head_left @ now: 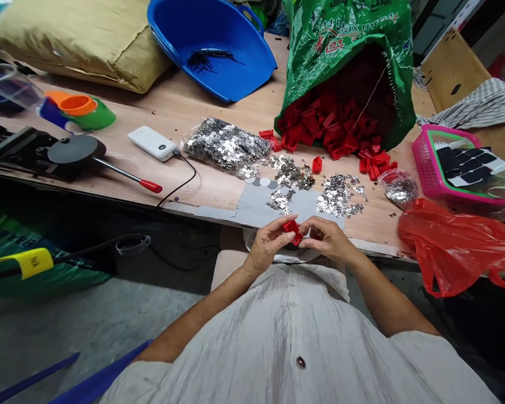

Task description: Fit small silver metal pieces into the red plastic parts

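Observation:
A small red plastic part [292, 226] is gripped by my left hand [270, 241], just in front of the table's near edge. My right hand [326, 238] closes its fingertips at the right end of the same part; whether a small metal piece sits between them is too small to tell. Just beyond my hands, loose silvery metal pieces [339, 195] lie in a pile, with a second pile of metal pieces [289, 173] to its left. One loose red part [317, 164] stands between the piles and the open green sack [303, 50], which is full of similar red parts.
A clear bag of metal pieces [225, 147] and a white power bank [152, 143] lie left of the piles. Further left is a hand press with a red-tipped lever [126, 175]. A blue scoop [219, 33] stands behind; a pink basket [425, 163] and red plastic bag [458, 247] are right.

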`<state>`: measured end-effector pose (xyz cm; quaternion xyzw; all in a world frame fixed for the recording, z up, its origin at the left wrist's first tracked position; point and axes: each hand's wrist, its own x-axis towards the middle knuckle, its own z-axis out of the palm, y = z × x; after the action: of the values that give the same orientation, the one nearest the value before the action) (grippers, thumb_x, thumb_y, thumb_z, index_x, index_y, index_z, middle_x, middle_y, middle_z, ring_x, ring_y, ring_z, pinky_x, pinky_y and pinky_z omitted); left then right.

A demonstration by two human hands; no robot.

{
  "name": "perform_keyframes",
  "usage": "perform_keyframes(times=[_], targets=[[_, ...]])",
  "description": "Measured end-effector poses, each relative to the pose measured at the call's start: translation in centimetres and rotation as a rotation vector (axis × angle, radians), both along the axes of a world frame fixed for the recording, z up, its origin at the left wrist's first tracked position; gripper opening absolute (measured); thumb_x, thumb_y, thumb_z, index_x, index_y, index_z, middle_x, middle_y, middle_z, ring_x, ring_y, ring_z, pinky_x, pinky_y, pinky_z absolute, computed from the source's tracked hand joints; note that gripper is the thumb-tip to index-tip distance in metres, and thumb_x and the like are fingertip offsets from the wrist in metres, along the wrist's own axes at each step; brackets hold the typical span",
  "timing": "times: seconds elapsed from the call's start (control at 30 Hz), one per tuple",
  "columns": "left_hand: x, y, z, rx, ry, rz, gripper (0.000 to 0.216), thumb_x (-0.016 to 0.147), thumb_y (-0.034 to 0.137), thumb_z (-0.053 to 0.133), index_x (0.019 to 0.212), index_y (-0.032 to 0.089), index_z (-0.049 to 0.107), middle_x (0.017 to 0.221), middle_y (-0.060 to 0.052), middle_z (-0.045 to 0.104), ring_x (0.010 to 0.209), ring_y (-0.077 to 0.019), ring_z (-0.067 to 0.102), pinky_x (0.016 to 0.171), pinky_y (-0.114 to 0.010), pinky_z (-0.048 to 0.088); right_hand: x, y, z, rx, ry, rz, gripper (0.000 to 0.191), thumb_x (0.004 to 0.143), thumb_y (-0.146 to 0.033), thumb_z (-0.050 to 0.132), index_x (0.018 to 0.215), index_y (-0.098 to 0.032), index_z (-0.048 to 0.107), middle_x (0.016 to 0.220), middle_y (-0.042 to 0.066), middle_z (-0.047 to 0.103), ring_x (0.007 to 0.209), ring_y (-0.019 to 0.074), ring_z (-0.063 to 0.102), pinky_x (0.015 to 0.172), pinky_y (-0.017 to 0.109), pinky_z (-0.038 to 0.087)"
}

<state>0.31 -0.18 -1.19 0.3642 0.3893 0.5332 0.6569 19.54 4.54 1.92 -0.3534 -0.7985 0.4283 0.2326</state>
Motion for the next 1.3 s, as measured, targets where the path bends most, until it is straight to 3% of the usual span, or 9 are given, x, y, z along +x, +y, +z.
perform_keyframes(times=[0.07,0.2,0.37,0.57,1.03,1.3], targets=[[-0.1,0.0,-0.1,0.027,0.024,0.018,0.041,0.075,0.026,0.076,0.115,0.023,0.066,0.104,-0.004,0.071,0.093,-0.018,0.067,0.089,-0.032,0.051,0.3,0.1,-0.5,-0.047,0.001,-0.053,0.03,0.087,-0.04,0.065,0.111,-0.023,0.058,0.091,0.001,0.061,0.064,0.0116,0.051,0.06,0.024,0.045],[-0.9,0.5,-1.0,0.161,0.185,0.084,0.037,0.072,0.024,0.078,0.106,0.021,0.064,0.112,-0.007,0.067,0.095,-0.0185,0.066,0.09,-0.033,0.052,0.8,0.3,-2.1,0.075,-0.062,-0.093,0.034,0.098,-0.031,0.045,0.131,-0.026,0.052,0.105,0.006,0.056,0.094,0.0176,0.056,0.087,0.033,0.048],[-2.5,1.7,-2.3,0.266,0.512,0.089,0.041,0.074,0.025,0.076,0.112,0.023,0.063,0.111,-0.007,0.068,0.102,-0.0216,0.066,0.091,-0.034,0.051,0.2,0.4,-3.6,0.17,-0.144,-0.094,0.031,0.098,-0.025,0.045,0.125,-0.024,0.06,0.094,0.006,0.059,0.087,0.018,0.059,0.08,0.031,0.049],[-3.2,3.0,-1.8,0.296,0.821,0.004,0.035,0.073,0.024,0.073,0.107,0.026,0.07,0.103,-0.003,0.075,0.098,-0.0232,0.068,0.092,-0.034,0.05,-0.9,0.6,-3.9,0.203,-0.226,-0.125,0.019,0.093,-0.025,0.054,0.106,-0.024,0.068,0.098,0.005,0.071,0.087,0.0181,0.066,0.082,0.03,0.049],[-3.7,3.6,-2.1,0.313,0.78,-0.039,0.035,0.069,0.023,0.075,0.104,0.024,0.073,0.104,-0.004,0.075,0.097,-0.0238,0.069,0.093,-0.035,0.05,-1.3,0.9,-4.3,0.27,-0.275,-0.042,0.019,0.093,-0.02,0.052,0.104,-0.023,0.067,0.1,0.005,0.07,0.09,0.0172,0.065,0.08,0.028,0.049],[-3.7,3.7,-1.8,0.297,0.764,-0.063,0.031,0.068,0.022,0.075,0.098,0.024,0.074,0.099,-0.004,0.076,0.092,-0.0241,0.07,0.086,-0.034,0.051,-2.6,-0.6,-3.7,0.268,-0.4,-0.162,0.016,0.094,-0.02,0.051,0.098,-0.023,0.065,0.097,0.005,0.069,0.087,0.018,0.065,0.07,0.027,0.047]])
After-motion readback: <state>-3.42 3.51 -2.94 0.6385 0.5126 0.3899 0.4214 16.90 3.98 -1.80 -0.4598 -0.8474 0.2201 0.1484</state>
